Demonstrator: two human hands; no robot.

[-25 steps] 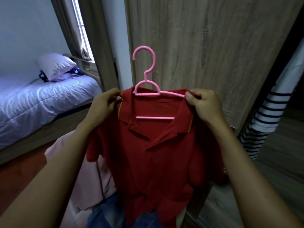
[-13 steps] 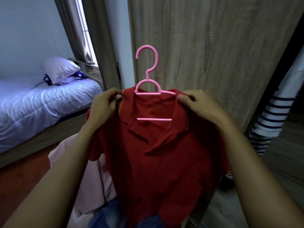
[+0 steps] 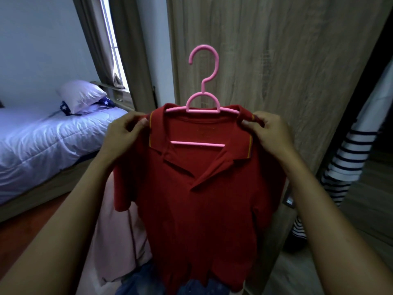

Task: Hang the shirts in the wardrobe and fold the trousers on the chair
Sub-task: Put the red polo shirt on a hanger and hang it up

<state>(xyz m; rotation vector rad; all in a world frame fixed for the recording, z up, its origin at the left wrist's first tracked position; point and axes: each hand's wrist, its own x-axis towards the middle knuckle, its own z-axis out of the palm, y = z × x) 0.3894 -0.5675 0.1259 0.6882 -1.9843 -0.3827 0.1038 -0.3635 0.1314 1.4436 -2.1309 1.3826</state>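
Between the two raised hands hangs a red polo shirt [image 3: 197, 194] on a pink plastic hanger [image 3: 203, 103]. The left hand [image 3: 124, 133] pinches the shirt's left shoulder at the hanger's end, fingers clenched on the cloth beside the collar; the right hand [image 3: 269, 130] grips the right shoulder the same way, thumb pressed on the fabric. The hanger's arms run inside the neck opening, its lower bar shows across the open collar, and its hook stands upright and free above, in front of the wooden wardrobe door [image 3: 276, 60]. The collar bears a thin yellow stripe along each edge. A faint mark sits inside the neck, too dim to read; no brand or writing can be made out.

Below the shirt, near the bottom edge, lies blue denim [image 3: 138, 282], with a pale pink garment [image 3: 119, 241] to its left. At far left stands a bed [image 3: 42, 141] with white bedding, a white pillow [image 3: 79, 94] on top of a navy cushion with white stars [image 3: 106, 101], beside a window [image 3: 110, 39]. At right, a navy-and-white striped garment [image 3: 348, 158] hangs past the door's edge.
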